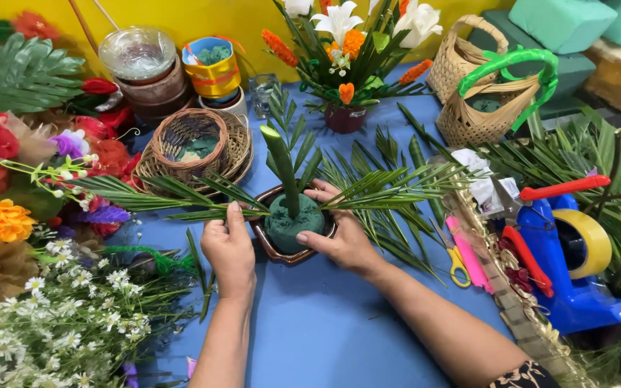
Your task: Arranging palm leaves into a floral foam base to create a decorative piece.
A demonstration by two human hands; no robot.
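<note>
A brown bowl [271,246] holds a round block of green floral foam [290,224] in the middle of the blue table. A thick green stalk [282,165] stands upright in the foam. My left hand [229,248] pinches the stem end of a long palm leaf [159,192] that stretches left, right at the foam's left side. My right hand [339,233] cups the bowl's right rim, thumb on the foam, beside a second palm leaf [397,183] that fans out to the right.
Loose palm leaves [389,237] lie right of the bowl. Yellow-handled scissors [456,262], a pink cutter [468,255] and a blue tape dispenser [573,266] sit at right. Woven baskets [195,144] and a flower arrangement [346,50] stand behind; artificial flowers [37,287] crowd the left.
</note>
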